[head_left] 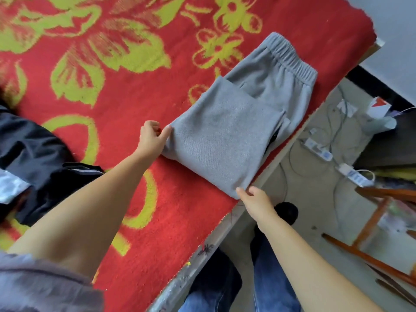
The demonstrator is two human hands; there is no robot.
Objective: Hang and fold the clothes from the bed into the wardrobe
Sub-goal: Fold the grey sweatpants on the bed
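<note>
Grey sweatpants (227, 131) lie folded on the bed near its right edge, the elastic waistband pointing away from me. My left hand (152, 138) pinches the folded corner on the left side between thumb and curled fingers. At the near corner, by the bed's edge, my right hand (254, 199) pinches the fold. A black jacket (38, 158) with a grey stripe lies crumpled at the left of the bed. No wardrobe shows in this view.
The bed carries a red blanket (126, 104) with yellow-green flowers. On the floor to the right lie power strips (319, 149) with cables, and a wooden stool (382, 212). My legs in blue jeans (270, 278) stand beside the bed.
</note>
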